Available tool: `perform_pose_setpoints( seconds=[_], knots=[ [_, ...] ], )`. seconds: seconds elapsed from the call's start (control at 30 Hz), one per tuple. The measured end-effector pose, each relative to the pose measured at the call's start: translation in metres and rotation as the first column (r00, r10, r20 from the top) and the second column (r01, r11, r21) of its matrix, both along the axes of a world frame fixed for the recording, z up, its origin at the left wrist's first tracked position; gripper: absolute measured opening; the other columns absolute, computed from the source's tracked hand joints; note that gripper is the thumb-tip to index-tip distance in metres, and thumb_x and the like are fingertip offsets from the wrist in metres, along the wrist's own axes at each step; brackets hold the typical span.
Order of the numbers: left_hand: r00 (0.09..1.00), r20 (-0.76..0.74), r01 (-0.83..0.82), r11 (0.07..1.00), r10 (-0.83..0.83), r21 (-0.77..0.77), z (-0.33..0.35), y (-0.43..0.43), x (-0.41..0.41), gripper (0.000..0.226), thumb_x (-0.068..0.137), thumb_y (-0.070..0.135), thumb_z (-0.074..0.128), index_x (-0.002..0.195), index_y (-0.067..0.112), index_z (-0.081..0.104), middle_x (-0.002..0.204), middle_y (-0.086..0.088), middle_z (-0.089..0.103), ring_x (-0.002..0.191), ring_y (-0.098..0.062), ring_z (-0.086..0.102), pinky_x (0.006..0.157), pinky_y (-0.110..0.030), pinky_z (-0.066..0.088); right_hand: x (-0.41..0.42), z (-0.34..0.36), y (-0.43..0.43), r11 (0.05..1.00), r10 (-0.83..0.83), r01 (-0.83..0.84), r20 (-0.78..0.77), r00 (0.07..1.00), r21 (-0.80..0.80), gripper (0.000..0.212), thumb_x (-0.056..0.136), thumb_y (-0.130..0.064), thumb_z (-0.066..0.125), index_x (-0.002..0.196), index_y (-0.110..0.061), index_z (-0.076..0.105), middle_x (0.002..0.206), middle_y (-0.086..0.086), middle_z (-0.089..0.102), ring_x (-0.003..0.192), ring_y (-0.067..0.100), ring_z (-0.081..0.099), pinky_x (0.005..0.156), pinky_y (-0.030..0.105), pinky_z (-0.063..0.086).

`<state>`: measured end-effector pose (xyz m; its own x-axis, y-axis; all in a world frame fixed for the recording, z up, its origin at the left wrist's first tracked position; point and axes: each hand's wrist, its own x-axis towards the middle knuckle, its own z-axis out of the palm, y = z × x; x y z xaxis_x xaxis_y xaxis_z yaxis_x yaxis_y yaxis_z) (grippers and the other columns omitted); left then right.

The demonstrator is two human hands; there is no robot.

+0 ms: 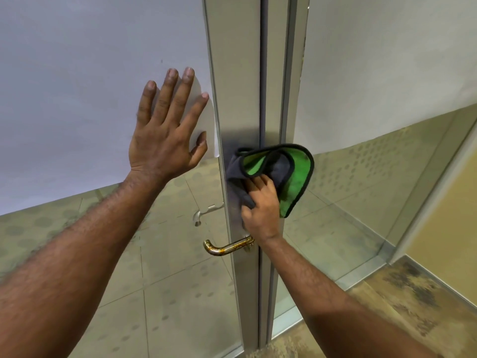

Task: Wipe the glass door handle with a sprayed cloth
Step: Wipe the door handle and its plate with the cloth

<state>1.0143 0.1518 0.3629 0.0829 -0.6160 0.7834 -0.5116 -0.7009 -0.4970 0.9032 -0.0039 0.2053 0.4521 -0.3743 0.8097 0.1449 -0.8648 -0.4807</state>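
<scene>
Nothing before me can be read. No lettering, label, brand or number shows on the frosted glass door (77,60), its metal frame (237,73), the brass door handle (227,248) or the green-and-grey cloth (299,171).

The door handle (227,248) is a tarnished brass lever, horizontal, projecting leftward from the latch-edge stile of the glass door (167,280). The cloth (296,174), green and grey with black edging, is bunched against that stile above the handle.
</scene>
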Motion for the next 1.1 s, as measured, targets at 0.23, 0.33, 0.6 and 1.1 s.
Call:
perform_pose_setpoints(
  seconds=[0.23,0.33,0.6,1.1],
  knots=[
    [1.0,0.005,-0.002,1.0,0.002,-0.007,0.0,0.0,0.001,0.067,0.1,0.044,0.036,0.16,0.017,0.024,0.168,-0.017,0.009,0.154,-0.036,0.007,0.123,-0.053,0.005,-0.014,-0.044,-0.011,0.982,-0.045,-0.001,-0.236,0.971,-0.189,0.044,0.063,0.002,0.076,0.106,-0.006,0.073,0.115,0.011,0.072,0.11,0.027,0.067,0.1,0.04,0.054],
    [1.0,-0.008,0.001,1.0,-0.001,-0.004,0.0,0.0,0.0,0.068,0.1,0.044,0.037,0.16,0.017,0.023,0.168,-0.017,0.009,0.154,-0.037,0.007,0.123,-0.053,0.005,-0.014,-0.026,-0.019,0.999,-0.025,0.021,-0.132,0.991,-0.029,0.03,0.071,-0.008,0.062,0.1,-0.002,0.07,0.112,0.015,0.068,0.113,0.033,0.059,0.094,0.051,0.052],
    [1.0,0.003,-0.013,1.0,0.013,0.012,0.0,0.001,0.0,0.068,0.1,0.046,0.034,0.161,0.016,0.023,0.168,-0.018,0.006,0.154,-0.037,0.005,0.123,-0.053,0.005,-0.01,0.001,-0.006,0.941,0.255,-0.293,-0.211,0.944,-0.17,0.058,0.089,-0.042,0.049,0.134,-0.006,0.058,0.137,0.015,0.056,0.13,0.026,0.049,0.111,0.035,0.038],
    [1.0,0.001,-0.002,1.0,0.002,0.003,0.0,0.001,0.001,0.067,0.101,0.046,0.035,0.16,0.016,0.025,0.168,-0.018,0.008,0.154,-0.037,0.006,0.123,-0.054,0.006,0.016,-0.013,-0.026,0.897,-0.123,0.055,-0.128,0.984,-0.439,0.04,0.076,-0.029,0.065,0.115,-0.018,0.069,0.135,0.01,0.044,0.125,0.034,0.037,0.11,0.056,0.021]
  ],
)
